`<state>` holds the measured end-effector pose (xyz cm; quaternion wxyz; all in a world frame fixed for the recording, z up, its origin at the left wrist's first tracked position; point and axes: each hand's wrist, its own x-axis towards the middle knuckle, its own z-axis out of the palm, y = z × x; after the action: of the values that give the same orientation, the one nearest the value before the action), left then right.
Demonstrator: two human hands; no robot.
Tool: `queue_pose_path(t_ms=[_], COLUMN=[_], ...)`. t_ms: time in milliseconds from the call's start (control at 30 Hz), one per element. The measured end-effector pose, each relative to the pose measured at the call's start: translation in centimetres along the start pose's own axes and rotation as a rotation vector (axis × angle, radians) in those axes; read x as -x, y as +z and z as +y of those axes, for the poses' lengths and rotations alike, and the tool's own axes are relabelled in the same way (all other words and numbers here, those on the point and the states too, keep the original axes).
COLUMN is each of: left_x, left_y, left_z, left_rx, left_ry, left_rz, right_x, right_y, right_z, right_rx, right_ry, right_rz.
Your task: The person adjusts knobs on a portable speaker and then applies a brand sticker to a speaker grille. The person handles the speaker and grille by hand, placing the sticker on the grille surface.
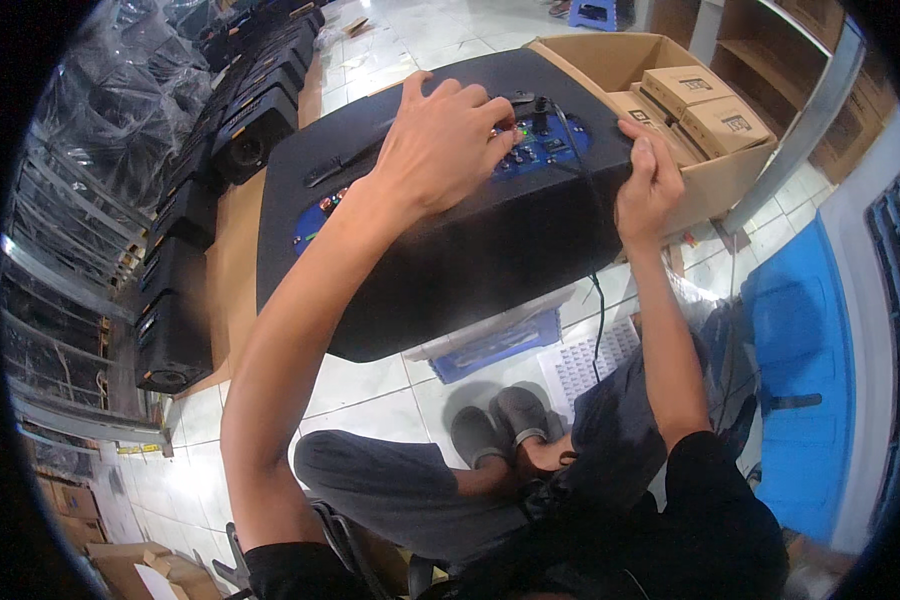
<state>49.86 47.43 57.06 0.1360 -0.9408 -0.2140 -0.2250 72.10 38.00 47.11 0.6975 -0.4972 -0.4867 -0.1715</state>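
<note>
A large black felt-covered speaker cabinet lies in front of me with a blue control panel set into its top. My left hand reaches over the panel, thumb and forefinger pinched together at its small coloured controls; what lies between the fingertips is hidden. Part of the panel also shows to the left of my wrist. At the cabinet's right corner, my right hand has its fingers curled against the edge. A black cable rises from a plug in the panel and hangs down over the near side.
An open carton holding smaller brown boxes stands behind the right corner. Several black speakers line the left. Below are a blue stool and a printed sheet. A blue plastic panel is at the right.
</note>
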Motion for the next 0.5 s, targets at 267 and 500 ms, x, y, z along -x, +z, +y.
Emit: queue_pose_path(t_ms=[267,500], left_x=[0.4,3.9], left_y=[-0.7,-2.1], left_z=[-0.3,-1.4], left_rx=[-0.076,-0.402], left_ry=[0.049,-0.259], left_rz=[0.221,0.540], right_x=[-0.1,-0.3], right_y=[-0.7,-1.5], right_z=[-0.6,-1.8], right_rx=[-0.022,-0.010], right_ry=[0.030,0.143], right_rz=[-0.031,-0.145])
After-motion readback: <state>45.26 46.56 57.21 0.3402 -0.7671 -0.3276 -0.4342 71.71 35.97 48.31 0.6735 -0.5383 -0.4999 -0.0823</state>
